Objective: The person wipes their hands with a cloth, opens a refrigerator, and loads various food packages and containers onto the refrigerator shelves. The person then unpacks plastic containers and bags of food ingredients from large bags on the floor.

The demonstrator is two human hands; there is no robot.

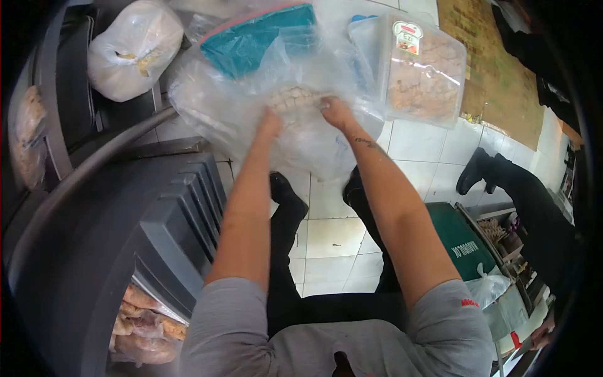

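Observation:
A large clear plastic bag is spread in front of me, over the tiled floor. My left hand is closed on the bag's near side, somewhat blurred. My right hand grips the same bag farther right, its fingers pinched on the plastic. Between the two hands, pale lumpy contents show; I cannot make out what they are. Behind them lies a teal item with a pink edge, partly covered by the plastic. Just right of the bag is a clear lidded container with a label and pale brownish food inside.
A full white plastic bag sits at upper left. A dark grey cabinet stands left, with bagged food below. Cardboard covers the floor at upper right. Another person's leg and a green box are right.

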